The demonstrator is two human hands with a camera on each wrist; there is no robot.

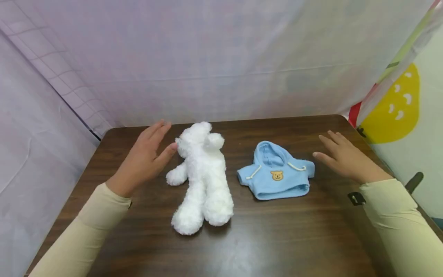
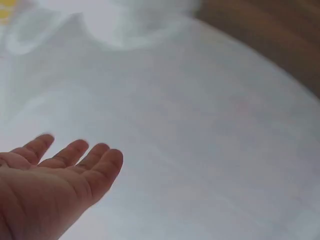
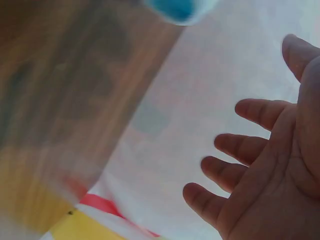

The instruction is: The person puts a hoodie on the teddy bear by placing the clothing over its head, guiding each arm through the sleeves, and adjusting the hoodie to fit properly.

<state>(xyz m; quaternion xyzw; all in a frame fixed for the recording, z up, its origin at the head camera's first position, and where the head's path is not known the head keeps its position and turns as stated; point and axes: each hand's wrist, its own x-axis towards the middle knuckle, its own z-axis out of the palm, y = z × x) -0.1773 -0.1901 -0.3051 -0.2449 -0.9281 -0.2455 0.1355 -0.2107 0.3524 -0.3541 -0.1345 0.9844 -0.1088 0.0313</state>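
Observation:
On the brown table lies a fluffy white plush toy (image 1: 204, 169), its head toward the far edge and its legs toward me. My left hand (image 1: 145, 157) is just left of the toy's head, fingers extended. Its thumb tip overlaps the head's edge in the head view; whether they touch I cannot tell. Right of the toy, a small light blue hoodie (image 1: 278, 175) lies flat with its hood away from me. It has white drawstrings and a bear patch. My right hand (image 1: 346, 157) hovers right of the hoodie's sleeve, fingers spread and holding nothing.
The dark wood table (image 1: 277, 234) has rounded far corners. Pale cloth (image 1: 221, 77) hangs behind it and along the left side. At the right is a white cloth with a yellow print (image 1: 394, 111). A small black object (image 1: 356, 198) shows by the right cuff.

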